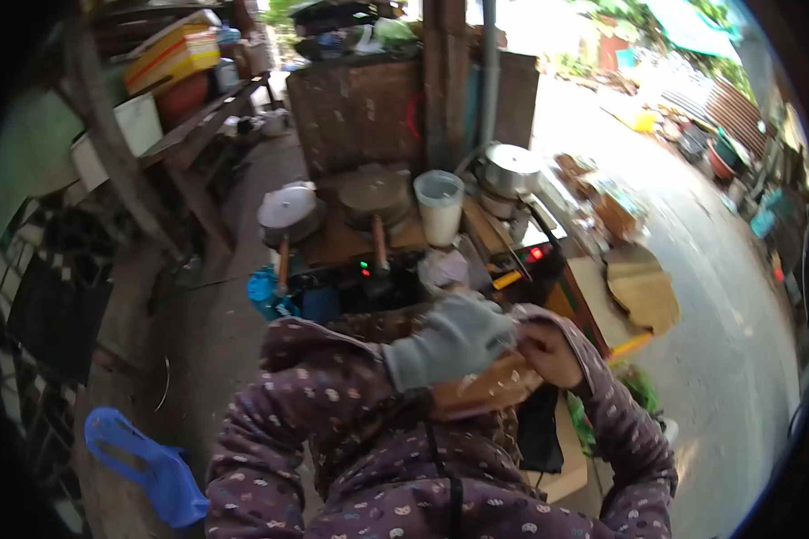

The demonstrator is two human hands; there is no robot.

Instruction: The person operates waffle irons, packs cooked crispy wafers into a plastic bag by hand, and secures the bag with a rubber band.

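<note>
My left hand (454,340), in a grey glove, is raised in front of my chest with its fingers curled near my other hand. Bare and closed, my right hand (548,353) is close beside the glove's fingertips. What either hand holds is too blurred to make out. Just below both hands is a brown, shiny piece (485,388) like a wrapper or bag. Beyond them, a crumpled pale cloth (443,269) lies near a clear plastic container (440,208) with whitish contents.
Two long-handled pans, one with a silver lid (287,207) and one dark (373,196), stand at the back. A metal pot (511,171) is at the right. Cardboard (643,289) lies farther right. A blue plastic item (148,467) is at lower left.
</note>
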